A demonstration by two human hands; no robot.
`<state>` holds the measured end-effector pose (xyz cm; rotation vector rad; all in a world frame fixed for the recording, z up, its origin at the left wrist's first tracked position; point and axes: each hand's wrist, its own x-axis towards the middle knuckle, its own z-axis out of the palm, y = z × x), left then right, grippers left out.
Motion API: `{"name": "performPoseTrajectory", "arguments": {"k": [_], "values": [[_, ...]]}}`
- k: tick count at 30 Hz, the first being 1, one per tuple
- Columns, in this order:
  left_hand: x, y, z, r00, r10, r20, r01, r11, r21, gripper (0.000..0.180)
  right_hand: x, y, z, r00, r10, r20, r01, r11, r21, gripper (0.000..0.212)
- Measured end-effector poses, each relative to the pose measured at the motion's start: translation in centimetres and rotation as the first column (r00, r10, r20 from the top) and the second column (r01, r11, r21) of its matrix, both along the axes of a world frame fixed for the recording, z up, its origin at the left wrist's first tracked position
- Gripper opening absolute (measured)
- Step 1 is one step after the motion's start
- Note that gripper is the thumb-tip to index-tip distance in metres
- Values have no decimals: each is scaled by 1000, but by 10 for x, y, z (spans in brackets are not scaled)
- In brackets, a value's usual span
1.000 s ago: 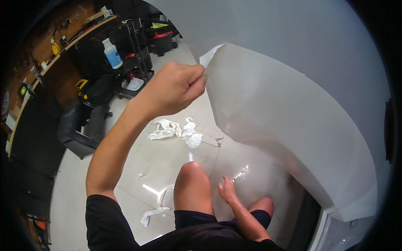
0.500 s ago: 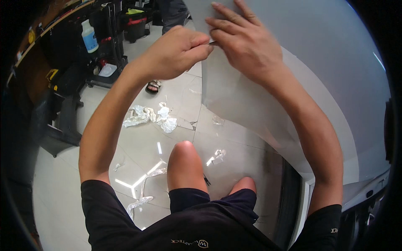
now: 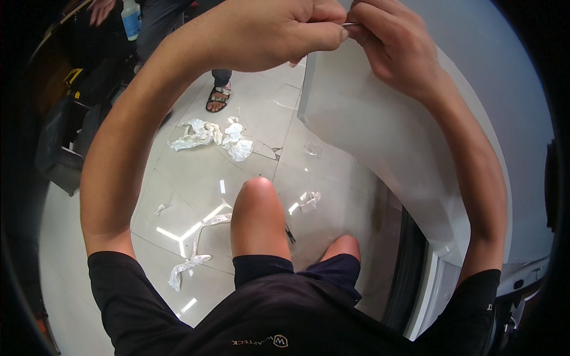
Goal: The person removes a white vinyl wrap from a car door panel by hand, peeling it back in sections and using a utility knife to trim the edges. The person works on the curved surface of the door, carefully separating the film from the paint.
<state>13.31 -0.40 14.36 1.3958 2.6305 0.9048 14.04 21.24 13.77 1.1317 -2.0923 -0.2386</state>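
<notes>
My left hand (image 3: 297, 32) is closed at the upper middle, thumb and forefinger pinching a small thin sliver (image 3: 351, 24), light along its edge. It is too small and too covered to name. My right hand (image 3: 401, 44) meets it from the other side, fingers curled in and pinched at the sliver's other end. Both hands are close together at the edge of a large pale grey vehicle door panel (image 3: 350, 101). The panel's smooth surface curves away below and behind my right hand and forearm.
Crumpled whitish film (image 3: 199, 133) lies on the glossy tiled floor (image 3: 178, 196), with another film strip (image 3: 190, 264) nearer. Another person's sandalled foot (image 3: 218, 99) and hand (image 3: 101, 9) show beyond my left arm. A spray bottle (image 3: 130, 21) and dark cart (image 3: 59, 139) stand at left.
Both hands have moved up and right. My right hand, earlier spread against the panel, has curled its fingers in towards the left. The other person has come further into view at the upper left.
</notes>
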Motion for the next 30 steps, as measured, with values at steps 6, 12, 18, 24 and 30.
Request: {"name": "performPoseTrajectory", "arguments": {"k": [6, 12, 18, 24, 30], "values": [[-29, -8, -27, 980, -177, -89, 197, 927, 319, 30, 0, 3, 6, 995, 82, 57, -84, 996, 27, 25], [-67, 34, -97, 935, 111, -335, 141, 753, 643, 25, -12, 13, 2, 981, 189, 43, -189, 982, -11, 29], [-64, 85, -129, 879, 342, -333, 144, 475, 868, 9, -8, 8, 3, 958, 285, -10, -285, 958, -18, 24], [-61, 85, -123, 868, 387, -310, 67, 528, 846, 6, -5, 13, 2, 975, 220, 16, -219, 975, -50, 20], [-52, 86, -119, 859, 368, -357, 191, 418, 888, 11, 0, 4, 9, 992, 125, 9, -124, 991, -56, 22]]}}
